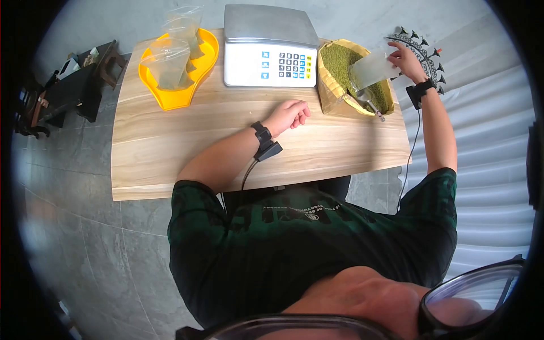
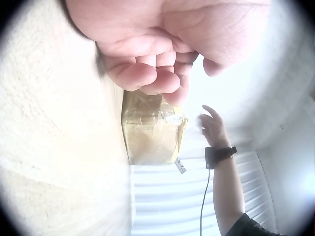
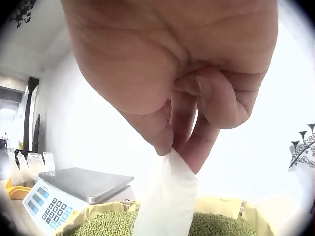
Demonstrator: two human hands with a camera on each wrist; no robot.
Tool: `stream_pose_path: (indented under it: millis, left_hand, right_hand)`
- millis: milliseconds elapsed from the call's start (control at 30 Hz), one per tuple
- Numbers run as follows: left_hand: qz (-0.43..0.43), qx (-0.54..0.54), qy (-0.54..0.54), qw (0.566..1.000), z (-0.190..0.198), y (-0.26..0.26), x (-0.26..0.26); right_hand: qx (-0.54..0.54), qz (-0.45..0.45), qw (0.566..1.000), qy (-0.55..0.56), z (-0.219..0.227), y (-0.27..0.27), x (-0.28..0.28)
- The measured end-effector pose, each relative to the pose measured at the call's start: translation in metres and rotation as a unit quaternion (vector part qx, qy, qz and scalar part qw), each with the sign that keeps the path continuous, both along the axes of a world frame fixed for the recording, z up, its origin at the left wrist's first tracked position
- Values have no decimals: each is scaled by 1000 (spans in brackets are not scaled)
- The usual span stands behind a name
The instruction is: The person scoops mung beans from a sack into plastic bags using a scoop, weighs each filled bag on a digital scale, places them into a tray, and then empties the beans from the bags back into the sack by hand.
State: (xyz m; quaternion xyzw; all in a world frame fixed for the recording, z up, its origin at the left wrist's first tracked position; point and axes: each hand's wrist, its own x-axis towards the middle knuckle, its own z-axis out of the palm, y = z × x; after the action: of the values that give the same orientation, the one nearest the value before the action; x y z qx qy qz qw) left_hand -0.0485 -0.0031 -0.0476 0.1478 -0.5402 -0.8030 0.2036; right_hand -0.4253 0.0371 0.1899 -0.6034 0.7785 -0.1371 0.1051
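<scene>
My right hand [image 1: 405, 59] pinches the top edge of a frosted plastic bag [image 1: 374, 69] between thumb and fingers. The bag hangs over an open yellow sack [image 1: 335, 101] of small green beans [image 1: 340, 59], and its lower end overlaps the beans. In the right wrist view the pinched bag [image 3: 167, 201] narrows up to the fingertips. A clear scoop [image 1: 368, 101] lies on the beans, its handle leaning over the sack's near rim. On the table, left of the sack, my left hand [image 1: 289, 115] rests with loosely curled fingers and nothing in them.
A digital scale [image 1: 269, 65] with a bare metal plate stands left of the sack. Farther left, a yellow tray [image 1: 177, 101] holds filled clear bags [image 1: 170, 65]. The wooden table [image 1: 170, 153] ends near my body. Cables trail from both wrists; a black metal ornament [image 1: 430, 62] is beyond the right hand.
</scene>
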Motion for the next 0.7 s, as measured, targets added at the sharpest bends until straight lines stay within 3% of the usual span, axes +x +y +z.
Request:
stream_pose_path:
  millis: [200,267,300,400,467,533,600,700]
  left_hand:
    - [1,-2,-5,1000,1,0,0]
    - [0,-1,-4,1000,0,0,-1]
    - [-1,3,-2,1000,-1,0,-1]
    - [4,5,-4,1000,-1,0,-1]
    - [12,5,-8,1000,0,1,-1]
    - [9,3,-5,1000,0,1,0]
    - [7,1,-5,1000,1,1,0]
    - [4,-2,-6,1000,3,0,0]
  right_hand:
    - [-91,-48,994,35,11,5,-4]
    - [-87,-137,979,120,-9,2,-12]
    - [-44,-182,978,90,-14,2,-3]
    - [35,-104,993,30,-16,2,-13]
    - [-30,-75,996,50,-16,3,-13]
    - [-70,-108,983,130,4,9,12]
    - [-68,-108,984,124,3,7,1]
    - [-89,-35,993,72,-6,6,-16]
